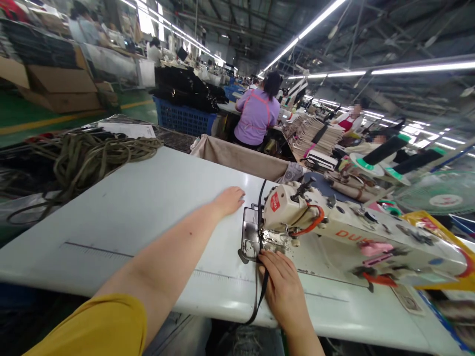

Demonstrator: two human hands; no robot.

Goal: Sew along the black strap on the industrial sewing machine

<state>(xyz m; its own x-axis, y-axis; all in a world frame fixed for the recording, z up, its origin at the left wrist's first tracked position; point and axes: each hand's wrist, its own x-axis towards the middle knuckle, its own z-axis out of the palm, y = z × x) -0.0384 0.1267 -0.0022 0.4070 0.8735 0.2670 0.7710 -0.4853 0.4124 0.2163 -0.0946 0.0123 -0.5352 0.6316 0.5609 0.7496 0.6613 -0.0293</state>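
Note:
A narrow black strap (264,287) runs under the head of a white sewing machine (297,207). It crosses the metal plate by the needle, and its near end hangs in a loop over the table's front edge. My right hand (284,284) is at the near side of the plate, its fingertips closed on the strap against the table. To the left of the machine head, my left hand (230,200) rests on the white table (159,198), fingers loosely bent and slightly apart. Nothing shows in it, and it is apart from the strap.
A pile of olive cords (100,153) lies at the table's left end. Behind the table hangs a beige cloth trough (237,155). Black thread cones (386,151) and a fan (441,195) stand at right. A person in purple (258,113) sits ahead beside a blue crate (183,116).

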